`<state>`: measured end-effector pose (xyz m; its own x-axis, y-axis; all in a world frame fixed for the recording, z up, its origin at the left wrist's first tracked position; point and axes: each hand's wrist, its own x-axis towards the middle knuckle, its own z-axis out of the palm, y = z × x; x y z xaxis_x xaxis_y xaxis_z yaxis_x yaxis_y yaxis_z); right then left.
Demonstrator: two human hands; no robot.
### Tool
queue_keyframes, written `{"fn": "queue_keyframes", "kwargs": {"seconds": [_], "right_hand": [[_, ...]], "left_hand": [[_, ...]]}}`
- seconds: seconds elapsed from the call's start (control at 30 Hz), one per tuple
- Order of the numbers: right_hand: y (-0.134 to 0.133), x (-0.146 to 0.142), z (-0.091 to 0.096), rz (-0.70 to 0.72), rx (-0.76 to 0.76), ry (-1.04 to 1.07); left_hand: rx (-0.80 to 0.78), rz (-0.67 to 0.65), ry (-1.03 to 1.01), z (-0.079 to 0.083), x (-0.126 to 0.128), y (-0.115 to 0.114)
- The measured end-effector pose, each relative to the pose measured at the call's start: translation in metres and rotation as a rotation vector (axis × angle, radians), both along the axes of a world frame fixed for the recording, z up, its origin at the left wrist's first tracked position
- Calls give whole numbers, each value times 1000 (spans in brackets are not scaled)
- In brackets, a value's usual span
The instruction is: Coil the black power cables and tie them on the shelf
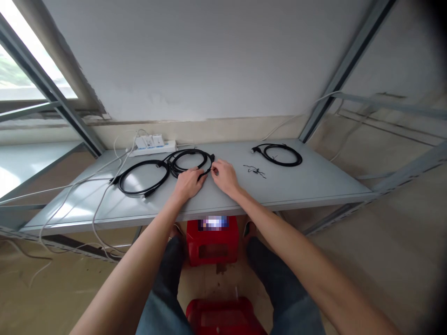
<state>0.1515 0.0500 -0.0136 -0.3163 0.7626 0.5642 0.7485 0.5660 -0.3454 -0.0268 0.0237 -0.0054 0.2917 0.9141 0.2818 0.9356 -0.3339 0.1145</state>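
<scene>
A coiled black cable [190, 160] lies on the grey shelf, near its middle. My left hand [189, 183] is at the coil's front edge, its fingers closed on the cable. At the coil's right side is my right hand [225, 177], with thumb and fingertips pinched together by the cable; what they hold is too small to make out. Another black cable coil [144, 177] lies to the left and touches or overlaps the middle one. Further right, a separate black cable loop [282, 154] rests flat. Several short black ties [256, 170] lie loose between it and my right hand.
A white power strip [152, 148] with plugged-in white adapters stands at the back left. White cords [101, 200] hang over the shelf's [307, 184] front left edge. Metal uprights [323, 111] flank the shelf. Below are a red stool [213, 253] and another red stool [223, 318].
</scene>
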Motion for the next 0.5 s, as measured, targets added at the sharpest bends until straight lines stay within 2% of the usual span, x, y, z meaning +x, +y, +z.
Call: {"fn": "queue_keyframes", "kwargs": {"seconds": [0.1,0.17,0.23,0.4,0.5], "right_hand": [[-9,1,11,68,216,-367],[-11,1,14,87,249,-486],[-10,0,13,51,207,-487],[-5,-2,4,-44,2,-316],[-3,-3,3,-68,-30,-275]], "left_hand": [[-5,-2,8,0,0,0],[-6,-7,10,0,-1,0],[3,-10,13,1,-1,-1],[-1,-7,14,2,-1,-2],[-4,-9,8,2,-1,-2]]}}
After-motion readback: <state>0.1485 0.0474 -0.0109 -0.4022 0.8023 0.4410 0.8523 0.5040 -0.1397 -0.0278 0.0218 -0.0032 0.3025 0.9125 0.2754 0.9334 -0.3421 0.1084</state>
